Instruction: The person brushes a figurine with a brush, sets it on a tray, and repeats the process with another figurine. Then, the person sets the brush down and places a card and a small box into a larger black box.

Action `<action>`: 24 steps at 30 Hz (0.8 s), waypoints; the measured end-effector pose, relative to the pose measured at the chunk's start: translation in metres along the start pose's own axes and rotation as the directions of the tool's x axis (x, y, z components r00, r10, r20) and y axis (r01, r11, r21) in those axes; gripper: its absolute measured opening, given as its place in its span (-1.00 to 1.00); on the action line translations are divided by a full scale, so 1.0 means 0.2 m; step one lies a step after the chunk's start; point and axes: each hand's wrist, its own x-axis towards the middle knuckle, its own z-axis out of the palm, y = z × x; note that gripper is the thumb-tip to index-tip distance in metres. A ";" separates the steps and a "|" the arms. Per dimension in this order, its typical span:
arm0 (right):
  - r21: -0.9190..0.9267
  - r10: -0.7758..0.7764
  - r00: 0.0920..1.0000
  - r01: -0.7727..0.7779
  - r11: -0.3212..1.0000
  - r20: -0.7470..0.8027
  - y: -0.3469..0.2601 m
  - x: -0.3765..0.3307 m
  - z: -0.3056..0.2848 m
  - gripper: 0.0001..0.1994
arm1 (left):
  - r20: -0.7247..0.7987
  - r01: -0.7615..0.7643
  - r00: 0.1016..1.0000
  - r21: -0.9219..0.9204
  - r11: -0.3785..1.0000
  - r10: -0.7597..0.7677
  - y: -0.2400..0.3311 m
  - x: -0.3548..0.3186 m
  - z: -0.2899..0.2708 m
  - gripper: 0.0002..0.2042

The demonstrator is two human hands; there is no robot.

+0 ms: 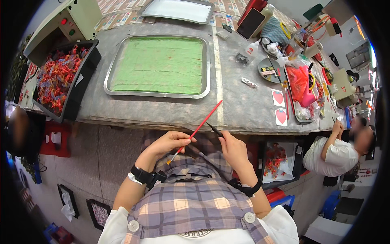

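In front of my apron, my left hand (172, 142) pinches a slim red paintbrush (205, 120). The brush slants up and right across the table edge, its yellowish bristles low at the left. My right hand (234, 149) is closed round a thin dark tool (214, 129) whose pointed tip is near the brush handle; its exact kind is unclear. Beyond both hands, a shallow metal tray (107, 83) lies on the grey table (162, 109). Creased green cloth (158, 65) covers the tray's bottom.
At left, a black crate (77, 91) holds many red pieces beside a box with buttons (73, 26). Right are two heart cards (278, 97), a squeeze bottle (252, 49), a phone (250, 23) and red plastic bags (298, 83). Another person (335, 156) sits at far right.
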 end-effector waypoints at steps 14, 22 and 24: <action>-0.040 -0.020 0.999 0.021 0.999 0.038 0.01 0.02 0.05 -0.89 | -0.073 0.041 0.997 0.035 0.999 -0.038 0.08 0.00 0.04 -0.69; 0.026 0.031 0.999 -0.031 0.999 0.015 0.02 0.00 0.01 -0.89 | -0.211 0.075 0.976 0.108 0.991 -0.051 0.07 0.03 0.10 -0.76; 0.040 0.017 1.000 -0.018 0.999 0.018 0.02 0.00 0.01 -0.89 | -0.215 0.055 0.976 0.146 0.988 -0.022 0.08 0.02 0.10 -0.77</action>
